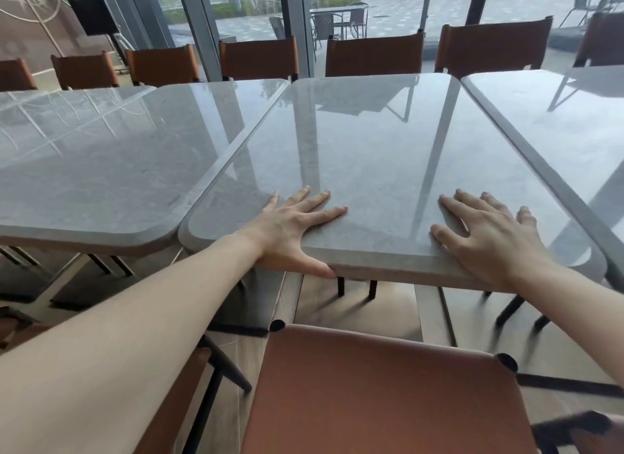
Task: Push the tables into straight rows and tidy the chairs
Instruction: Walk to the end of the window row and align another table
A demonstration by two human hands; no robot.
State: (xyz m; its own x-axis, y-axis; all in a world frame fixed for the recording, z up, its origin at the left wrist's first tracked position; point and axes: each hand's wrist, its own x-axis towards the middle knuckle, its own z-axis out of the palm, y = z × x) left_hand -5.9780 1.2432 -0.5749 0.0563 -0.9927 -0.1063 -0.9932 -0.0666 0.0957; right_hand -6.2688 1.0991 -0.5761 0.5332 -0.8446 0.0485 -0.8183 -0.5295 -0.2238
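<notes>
Grey glossy stone table [388,156], rounded corners; left hand [290,230] and right hand [489,237] flat, fingers spread

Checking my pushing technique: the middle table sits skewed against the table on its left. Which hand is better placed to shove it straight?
Probably the left hand: its thumb hooks the near edge of the middle table, close to the corner jutting past the left table. The right hand only lies flat on top.

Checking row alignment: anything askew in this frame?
Yes. The middle grey stone-look table, under the left hand and right hand, sits rotated: its near-left corner juts past the front edge of the left grey table, and the gap between them narrows toward the near end.
</notes>
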